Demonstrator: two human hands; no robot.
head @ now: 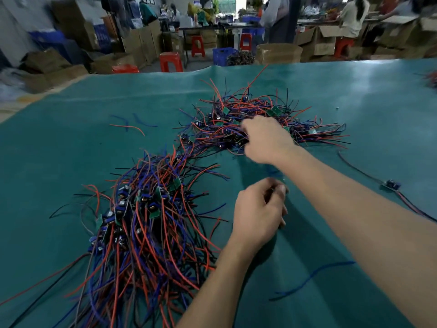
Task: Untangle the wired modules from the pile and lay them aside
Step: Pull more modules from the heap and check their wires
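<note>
Wires in red, blue and black cover much of the green tabletop (71,143) in front of us. Our right hand (267,138) reaches forward into the far pile (248,119) of tangled wired modules, its fingers curled down into the wires at the pile's near edge; it seems to grip a module there, but the fingertips are hidden and blurred, so we cannot tell just what they hold. Our left hand (257,214) hangs nearer to us, above bare cloth, with thumb and fingers pinched together near its top; something small and dark shows between them, too blurred for us to name.

Left of that hand lies the near heap (146,228) of modules, their small green boards and dark parts bunched together and their long wires running toward us in rough line. A thin trail of wires joins this heap to the far pile. One single module (391,185) lies apart on the right, beyond our right forearm, with its leads stretched out both ways. A loose blue wire (312,278) lies beside our right arm, and a few short loose wires (128,125) rest left of the far pile.

Beyond the tabletop stand red stools (170,61), cardboard boxes (279,53) and a blue crate (223,55).
</note>
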